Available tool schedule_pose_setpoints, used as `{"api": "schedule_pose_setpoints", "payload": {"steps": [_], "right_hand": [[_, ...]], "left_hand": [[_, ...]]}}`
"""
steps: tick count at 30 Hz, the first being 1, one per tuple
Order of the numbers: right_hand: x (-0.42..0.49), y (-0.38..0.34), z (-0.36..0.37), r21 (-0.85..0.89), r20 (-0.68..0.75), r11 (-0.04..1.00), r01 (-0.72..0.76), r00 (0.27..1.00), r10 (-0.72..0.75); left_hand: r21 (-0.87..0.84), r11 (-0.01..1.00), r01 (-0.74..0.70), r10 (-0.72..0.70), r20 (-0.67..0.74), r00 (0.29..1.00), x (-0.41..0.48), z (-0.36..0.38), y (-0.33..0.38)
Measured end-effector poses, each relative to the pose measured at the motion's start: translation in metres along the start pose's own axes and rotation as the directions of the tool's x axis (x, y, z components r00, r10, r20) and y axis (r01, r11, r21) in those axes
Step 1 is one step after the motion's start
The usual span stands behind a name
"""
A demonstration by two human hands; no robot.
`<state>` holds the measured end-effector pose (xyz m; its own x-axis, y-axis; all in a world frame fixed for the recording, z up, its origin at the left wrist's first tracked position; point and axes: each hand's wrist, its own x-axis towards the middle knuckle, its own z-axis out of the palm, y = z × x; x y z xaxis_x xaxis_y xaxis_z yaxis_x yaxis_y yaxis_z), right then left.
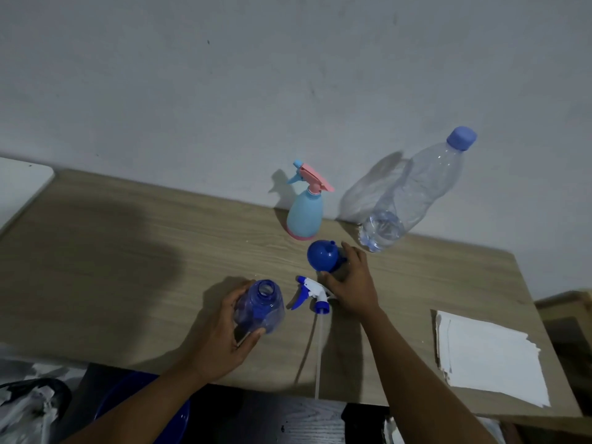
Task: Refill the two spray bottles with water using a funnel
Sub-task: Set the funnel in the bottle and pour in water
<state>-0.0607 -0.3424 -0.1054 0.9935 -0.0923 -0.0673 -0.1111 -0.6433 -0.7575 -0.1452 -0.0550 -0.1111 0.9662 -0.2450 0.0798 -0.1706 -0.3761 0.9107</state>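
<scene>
Left hand point(224, 334) grips the uncapped blue spray bottle point(261, 306) steady for filling; right hand point(350, 283) clasps the blue funnel point(323, 258) at its two o'clock.

Dim, bluish room light coming from behind and to the right; soft shadows thrown leftward over counter point(96, 251) and wall point(224, 91); slight softness throughout; wide-angle bending at frame edges.
</scene>
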Motion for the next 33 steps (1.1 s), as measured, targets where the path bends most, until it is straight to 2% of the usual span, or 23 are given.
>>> {"api": "schedule_pose_setpoints", "payload": {"steps": [4, 9, 12, 15, 20, 22, 25, 28, 31, 33], "right_hand": [[0.007, -0.006, -0.015, 0.012, 0.06, 0.999, 0.032, 0.998, -0.033], [0.009, 0.015, -0.006, -0.207, 0.0, 0.976, 0.071, 0.997, -0.073], [0.008, 0.018, 0.0, -0.247, -0.011, 0.969, 0.022, 1.0, -0.025], [0.005, 0.012, -0.002, -0.305, 0.016, 0.952, 0.041, 0.999, -0.038], [0.0, 0.02, -0.008, -0.528, 0.088, 0.834, 0.16, 0.987, -0.133], [-0.003, 0.024, -0.009, -0.559, 0.11, 0.81, 0.176, 0.984, -0.138], [-0.007, 0.023, -0.013, -0.437, 0.047, 0.891, 0.12, 0.993, -0.111], [-0.016, 0.01, -0.018, -0.205, -0.1, 0.978, 0.029, 0.994, -0.05], [-0.034, -0.016, -0.027, -0.112, -0.207, 0.992, 0.062, 0.975, -0.084], [-0.049, -0.037, -0.034, 0.026, -0.216, 0.999, 0.027, 0.976, -0.02]], "left_hand": [[-0.015, 1.0, 0.019, -0.019, 0.016, 1.0, 0.0, 0.002, -0.001], [-0.011, 1.0, 0.022, -0.021, 0.04, 0.999, 0.0, -0.001, 0.0], [-0.005, 1.0, 0.015, -0.015, 0.026, 1.0, -0.002, -0.001, 0.003], [0.012, 1.0, 0.012, -0.012, 0.025, 1.0, -0.002, -0.001, 0.002], [0.01, 1.0, -0.004, 0.003, 0.026, 1.0, -0.002, 0.001, 0.002], [0.01, 1.0, -0.003, 0.003, 0.03, 1.0, -0.003, 0.001, 0.0], [0.018, 1.0, 0.001, -0.002, 0.033, 0.999, -0.003, 0.001, -0.001], [0.052, 0.999, -0.007, 0.004, 0.041, 0.999, -0.004, -0.001, -0.001], [0.102, 0.995, -0.007, 0.003, 0.04, 0.999, -0.006, -0.002, -0.001], [0.145, 0.989, -0.015, 0.008, 0.047, 0.999, -0.007, -0.003, 0.0]]}}
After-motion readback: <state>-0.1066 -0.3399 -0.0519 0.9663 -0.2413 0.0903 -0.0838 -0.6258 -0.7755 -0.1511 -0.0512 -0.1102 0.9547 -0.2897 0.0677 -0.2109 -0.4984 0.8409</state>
